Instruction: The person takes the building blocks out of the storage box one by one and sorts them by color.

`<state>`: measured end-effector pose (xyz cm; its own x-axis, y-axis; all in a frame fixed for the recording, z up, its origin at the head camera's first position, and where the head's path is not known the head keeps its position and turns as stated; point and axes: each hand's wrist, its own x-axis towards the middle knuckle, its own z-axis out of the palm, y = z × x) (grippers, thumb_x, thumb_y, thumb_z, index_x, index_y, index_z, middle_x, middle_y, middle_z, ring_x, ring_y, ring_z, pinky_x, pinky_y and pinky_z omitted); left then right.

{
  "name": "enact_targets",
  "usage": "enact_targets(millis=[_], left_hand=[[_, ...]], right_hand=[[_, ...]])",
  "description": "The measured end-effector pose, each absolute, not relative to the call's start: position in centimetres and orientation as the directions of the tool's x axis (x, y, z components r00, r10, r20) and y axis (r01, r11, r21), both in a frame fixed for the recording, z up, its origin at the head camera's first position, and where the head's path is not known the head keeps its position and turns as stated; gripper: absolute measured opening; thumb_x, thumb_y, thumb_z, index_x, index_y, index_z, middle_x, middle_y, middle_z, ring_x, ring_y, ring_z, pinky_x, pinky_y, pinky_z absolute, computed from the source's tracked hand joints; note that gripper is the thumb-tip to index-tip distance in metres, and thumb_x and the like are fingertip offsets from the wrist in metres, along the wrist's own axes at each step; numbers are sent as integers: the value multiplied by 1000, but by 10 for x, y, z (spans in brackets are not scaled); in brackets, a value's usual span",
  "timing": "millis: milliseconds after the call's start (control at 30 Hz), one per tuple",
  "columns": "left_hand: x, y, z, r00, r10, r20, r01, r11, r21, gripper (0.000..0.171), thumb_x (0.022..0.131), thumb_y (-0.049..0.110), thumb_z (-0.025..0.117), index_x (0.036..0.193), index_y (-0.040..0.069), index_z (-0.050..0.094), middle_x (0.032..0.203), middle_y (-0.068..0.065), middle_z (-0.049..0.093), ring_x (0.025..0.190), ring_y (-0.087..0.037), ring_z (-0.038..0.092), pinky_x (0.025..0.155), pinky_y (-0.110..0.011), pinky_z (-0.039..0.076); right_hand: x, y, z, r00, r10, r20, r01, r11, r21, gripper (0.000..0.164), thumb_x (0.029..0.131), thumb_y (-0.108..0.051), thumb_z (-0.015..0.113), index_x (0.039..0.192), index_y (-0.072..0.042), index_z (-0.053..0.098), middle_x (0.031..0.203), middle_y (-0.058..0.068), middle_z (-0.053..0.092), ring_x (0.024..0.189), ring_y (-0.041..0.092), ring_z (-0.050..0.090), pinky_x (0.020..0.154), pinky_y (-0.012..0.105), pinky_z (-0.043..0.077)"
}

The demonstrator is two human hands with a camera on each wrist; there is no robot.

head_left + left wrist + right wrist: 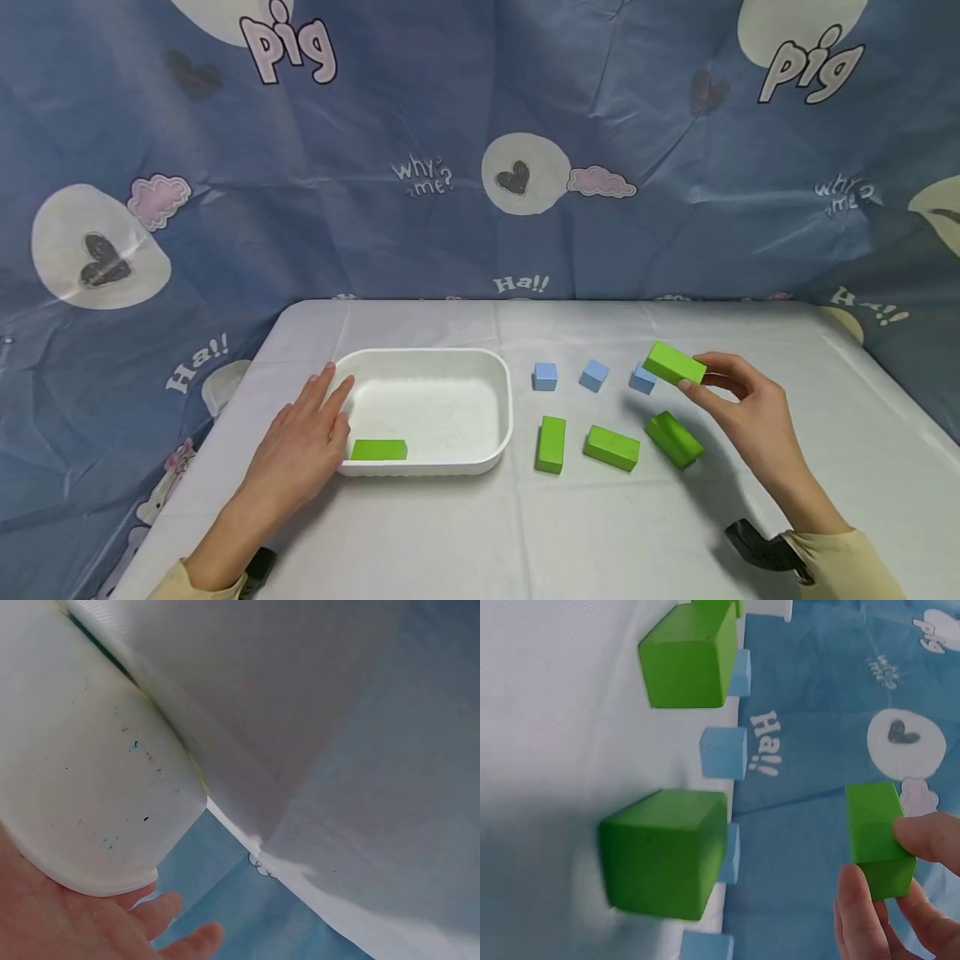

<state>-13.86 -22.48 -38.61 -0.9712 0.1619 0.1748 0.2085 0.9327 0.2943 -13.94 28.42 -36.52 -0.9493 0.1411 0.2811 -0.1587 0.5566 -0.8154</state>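
Observation:
My right hand (pixel 738 400) pinches a green rectangular block (pixel 675 362) between thumb and fingers, above the table on the right. The right wrist view also has this green block (pixel 877 832) in the fingertips. My left hand (pixel 303 437) rests at the left rim of a white tray (pixel 495 454), fingers fairly straight. In the left wrist view the left hand (pixel 82 922) lies against the white tray (pixel 97 795). Inside the tray, at its front left, lies another green block (pixel 378 450).
Below the raised block are three green blocks: one upright in view (pixel 551 444), one slanted (pixel 611 447), one at the right (pixel 675 439). Small blue cubes (pixel 545 377) form a row behind them; the right wrist view shows several. A patterned blue cloth (pixel 450 242) hangs behind the white-covered table.

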Motion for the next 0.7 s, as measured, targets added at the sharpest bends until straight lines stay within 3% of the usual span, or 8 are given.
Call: enact_targets(millis=[400,533,700], left_hand=[[-138,-227,-385,-973,166,160,208,931,299,50,105,22,35,152,5,38,161,-19,18,146,-40,18,105,-67,22],[-139,-227,-385,-973,167,161,210,930,303,51,105,23,34,152,6,36,161,-19,17,146,-40,18,105,-67,22],[-140,-226,-385,-974,166,156,207,930,305,51,105,24,34,153,5,35,161,-19,17,146,-41,18,105,-67,22]], right_hand=[[-126,307,-380,-955,205,214,-65,558,-827,47,91,-31,73,132,-13,60,126,-9,55,102,-3,57,71,13,48],[-125,314,-381,-954,225,198,-34,577,-816,48,90,-34,73,132,-13,61,115,-10,60,98,-5,58,69,15,48],[-124,321,-383,-959,231,166,-14,544,-839,51,89,-30,75,131,-5,60,100,-14,64,83,-1,67,67,23,56]])
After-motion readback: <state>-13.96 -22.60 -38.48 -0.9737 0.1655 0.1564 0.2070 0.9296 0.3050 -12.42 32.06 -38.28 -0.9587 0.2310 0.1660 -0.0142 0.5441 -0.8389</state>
